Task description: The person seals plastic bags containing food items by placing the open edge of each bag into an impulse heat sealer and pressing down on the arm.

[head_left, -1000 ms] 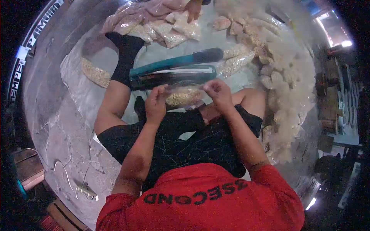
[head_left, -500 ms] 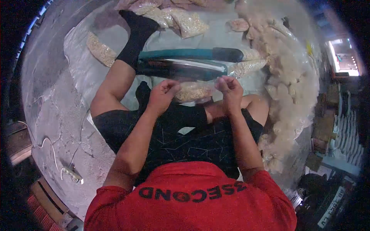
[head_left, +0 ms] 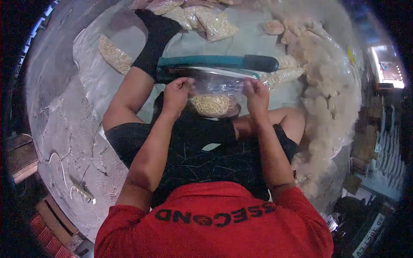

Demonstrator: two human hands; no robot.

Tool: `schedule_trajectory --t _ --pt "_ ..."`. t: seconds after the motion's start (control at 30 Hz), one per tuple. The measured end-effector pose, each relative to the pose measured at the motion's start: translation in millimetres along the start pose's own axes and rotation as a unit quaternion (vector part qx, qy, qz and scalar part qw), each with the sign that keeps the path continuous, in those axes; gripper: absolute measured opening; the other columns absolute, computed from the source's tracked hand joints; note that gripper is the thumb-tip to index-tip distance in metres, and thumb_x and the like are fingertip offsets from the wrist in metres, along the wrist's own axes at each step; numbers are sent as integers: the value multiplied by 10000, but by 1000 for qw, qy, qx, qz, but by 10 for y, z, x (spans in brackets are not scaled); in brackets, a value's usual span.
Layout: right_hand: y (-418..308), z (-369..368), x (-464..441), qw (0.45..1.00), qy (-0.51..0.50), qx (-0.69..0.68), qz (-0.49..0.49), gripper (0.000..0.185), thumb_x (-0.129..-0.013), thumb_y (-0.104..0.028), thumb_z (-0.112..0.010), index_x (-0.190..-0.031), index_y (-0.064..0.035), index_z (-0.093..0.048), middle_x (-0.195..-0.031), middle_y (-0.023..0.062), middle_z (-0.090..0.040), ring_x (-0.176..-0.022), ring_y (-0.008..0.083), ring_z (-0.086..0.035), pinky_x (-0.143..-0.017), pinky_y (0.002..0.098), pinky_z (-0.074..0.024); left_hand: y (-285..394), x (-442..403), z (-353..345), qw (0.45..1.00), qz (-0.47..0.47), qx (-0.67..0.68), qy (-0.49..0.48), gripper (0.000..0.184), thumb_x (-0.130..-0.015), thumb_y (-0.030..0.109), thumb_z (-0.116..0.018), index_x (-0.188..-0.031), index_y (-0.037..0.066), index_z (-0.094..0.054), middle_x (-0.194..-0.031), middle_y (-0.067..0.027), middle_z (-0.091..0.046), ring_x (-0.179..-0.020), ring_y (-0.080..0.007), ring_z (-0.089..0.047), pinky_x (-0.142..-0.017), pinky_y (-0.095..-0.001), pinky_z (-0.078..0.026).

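Observation:
My left hand point(head_left: 177, 97) and my right hand point(head_left: 257, 95) pinch the two upper sides of a clear plastic bag point(head_left: 211, 104), keeping its top stretched between them. Small pale yellow pieces fill the bag's lower part, which hangs above my lap. Just beyond the bag lies a hand-lever bag sealer point(head_left: 215, 61), with a long teal arm and a black grip at its right end. The bag's upper edge comes close to the sealer's front; whether they touch, I cannot tell.
Filled bags point(head_left: 214, 26) lie at the far side, with another bag point(head_left: 114, 54) beyond my left leg. More bags point(head_left: 284, 75) rest right of the sealer. A large plastic-covered heap point(head_left: 329, 103) runs along the right. A power strip point(head_left: 82, 193) and cable are on the left floor.
Both hands have moved slightly away from my body, toward the sealer. The clear bag between them now shows more fully, with its stretched top and its contents in plain sight.

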State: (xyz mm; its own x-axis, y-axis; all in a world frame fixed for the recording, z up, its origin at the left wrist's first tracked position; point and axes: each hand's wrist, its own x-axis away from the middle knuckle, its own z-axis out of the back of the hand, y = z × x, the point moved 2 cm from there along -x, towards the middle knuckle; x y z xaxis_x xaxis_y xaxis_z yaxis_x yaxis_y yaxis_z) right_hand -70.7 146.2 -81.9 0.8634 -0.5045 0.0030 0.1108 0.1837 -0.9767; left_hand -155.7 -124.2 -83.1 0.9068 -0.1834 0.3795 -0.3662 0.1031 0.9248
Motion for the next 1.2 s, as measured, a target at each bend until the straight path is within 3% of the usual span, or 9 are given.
schedule_trajectory --t 0.03,0.2,0.3,0.37,0.6,0.7,0.9,0.97,1.2 --pt "117 32 28 996 7 -88 -12 229 -992 -188 -647 -1058 26 -693 -862 81 -717 -757 151 -664 -703 302 -532 -9 3 -7 1000 -14 -22 -1 193 -960 172 -666 -1055 16 -727 -865 -33 -711 -743 -104 -627 -699 -279 -504" --pt "-127 112 73 996 52 -68 -30 242 -973 -190 -680 -1070 31 -686 -922 68 -717 -795 137 -661 -769 290 -538 159 62 -90 995 -43 -89 22 206 -962 192 -681 -1052 10 -717 -866 -51 -713 -744 -126 -646 -705 -278 -511" --pt "-47 55 84 1000 -12 -8 -26 219 -962 -179 -693 -1050 22 -697 -903 77 -720 -771 134 -661 -741 294 -547 31 -8 -49 999 -15 30 21 204 -948 189 -709 -1033 4 -700 -861 -66 -707 -737 -145 -655 -699 -277 -523" --pt "29 34 92 993 -31 -107 -48 215 -960 -187 -694 -1034 15 -709 -874 71 -723 -751 136 -667 -710 294 -553 -6 -24 -39 996 -14 79 35 180 -936 166 -724 -1006 4 -687 -851 -74 -701 -729 -150 -652 -681 -280 -532" --pt "-144 -7 62 995 10 -77 -70 178 -966 -173 -667 -1017 -11 -720 -843 56 -725 -716 127 -669 -669 297 -547 -6 -30 -39 995 -11 85 44 171 -946 156 -704 -1017 4 -673 -874 -76 -702 -764 -145 -662 -662 -298 -533" --pt "-54 2 0 992 40 113 -37 197 -983 -199 -643 -1000 -15 -711 -833 66 -719 -709 126 -665 -656 304 -541 12 -21 -27 997 21 69 34 180 -955 177 -695 -1028 14 -674 -875 -68 -704 -771 -143 -662 -683 -302 -526" --pt "-18 7 25 997 30 48 -51 261 -1005 -225 -603 -1004 25 -676 -854 66 -690 -761 139 -646 -694 294 -520 -86 -17 -19 994 16 103 -29 147 -968 171 -662 -1032 40 -681 -889 -51 -710 -809 -150 -659 -776 -270 -496" --pt "112 -11 112 988 24 -142 -48 253 -1001 -262 -630 -991 -15 -683 -841 45 -699 -758 139 -647 -697 306 -529 -64 -46 -26 995 -3 91 -33 141 -976 152 -639 -1035 29 -676 -911 -55 -710 -834 -156 -661 -810 -277 -494" --pt "122 8 177 988 13 -79 -128 295 -998 -305 -634 -983 -16 -688 -858 37 -700 -771 121 -624 -693 299 -502 -69 -7 -96 988 18 149 -35 141 -981 151 -627 -1007 20 -673 -899 -53 -707 -828 -153 -655 -814 -293 -494"
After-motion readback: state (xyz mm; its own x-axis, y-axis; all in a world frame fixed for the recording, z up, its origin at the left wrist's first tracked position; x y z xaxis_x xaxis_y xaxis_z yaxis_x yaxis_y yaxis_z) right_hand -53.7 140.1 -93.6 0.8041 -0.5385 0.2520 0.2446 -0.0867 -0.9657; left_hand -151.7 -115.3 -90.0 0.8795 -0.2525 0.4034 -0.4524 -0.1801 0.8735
